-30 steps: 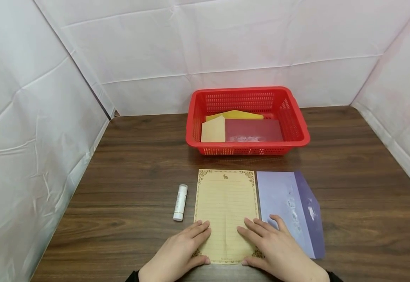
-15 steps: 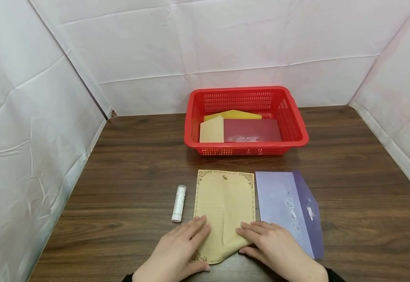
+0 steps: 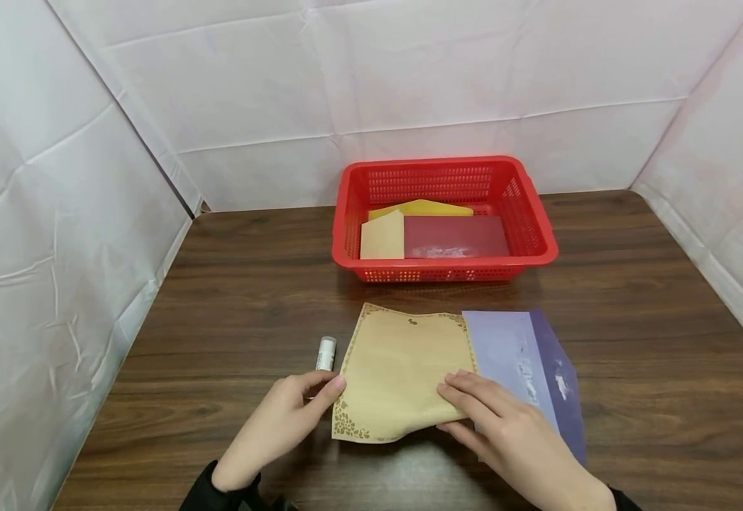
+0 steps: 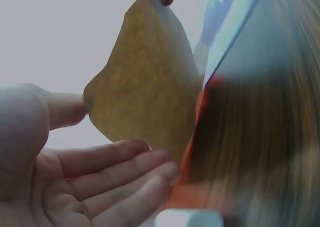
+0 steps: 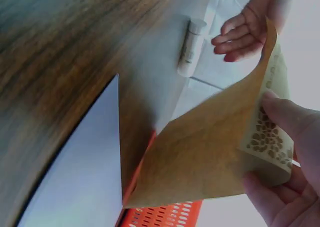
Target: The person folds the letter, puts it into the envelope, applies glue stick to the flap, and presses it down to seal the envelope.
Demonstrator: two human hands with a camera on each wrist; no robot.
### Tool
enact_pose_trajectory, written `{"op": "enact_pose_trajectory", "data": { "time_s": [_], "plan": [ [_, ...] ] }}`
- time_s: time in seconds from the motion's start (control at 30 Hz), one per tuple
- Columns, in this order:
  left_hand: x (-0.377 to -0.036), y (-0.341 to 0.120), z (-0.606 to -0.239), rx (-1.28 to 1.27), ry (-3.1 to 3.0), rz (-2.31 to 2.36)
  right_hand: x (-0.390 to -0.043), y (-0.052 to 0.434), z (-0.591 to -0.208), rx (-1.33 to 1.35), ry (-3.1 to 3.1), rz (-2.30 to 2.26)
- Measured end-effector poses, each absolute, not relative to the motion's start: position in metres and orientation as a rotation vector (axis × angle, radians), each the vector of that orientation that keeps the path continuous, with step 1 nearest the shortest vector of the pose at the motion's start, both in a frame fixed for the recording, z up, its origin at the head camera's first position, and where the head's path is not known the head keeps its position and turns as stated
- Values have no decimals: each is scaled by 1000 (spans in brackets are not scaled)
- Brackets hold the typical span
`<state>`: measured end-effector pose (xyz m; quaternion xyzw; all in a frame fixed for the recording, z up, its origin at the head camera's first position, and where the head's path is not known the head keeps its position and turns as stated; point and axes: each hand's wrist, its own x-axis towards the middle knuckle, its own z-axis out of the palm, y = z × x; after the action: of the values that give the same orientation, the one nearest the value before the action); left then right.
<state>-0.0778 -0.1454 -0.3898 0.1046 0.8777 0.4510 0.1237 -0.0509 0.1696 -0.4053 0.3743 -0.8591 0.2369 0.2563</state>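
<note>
We had the white tube part-hidden behind the left hand, and the right hand covering a stretch of purple envelope!

**Sheet between tube, left, and envelope, right**

The basket stands behind them on the table — other envelopes inside. Left hand at the sheet's left edge; right hand at its near right corner.

Downward view, close wrist views, shared paper
</note>
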Motion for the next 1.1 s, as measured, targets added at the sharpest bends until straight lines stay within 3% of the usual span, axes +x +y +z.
{"op": "enact_pose_trajectory", "data": {
  "time_s": [0.33, 0.63, 1.1],
  "plan": [
    [-101, -141, -393, 70, 1888, 1874, -48, 170, -382, 1193, -1997, 662],
    [-123, -134, -368, 23, 1655, 2161, -39, 172, -367, 1350, -1942, 639],
    [-140, -113, -312, 320, 1462, 2380, -49, 171, -363, 1295, -1814, 546]
  ]
}}
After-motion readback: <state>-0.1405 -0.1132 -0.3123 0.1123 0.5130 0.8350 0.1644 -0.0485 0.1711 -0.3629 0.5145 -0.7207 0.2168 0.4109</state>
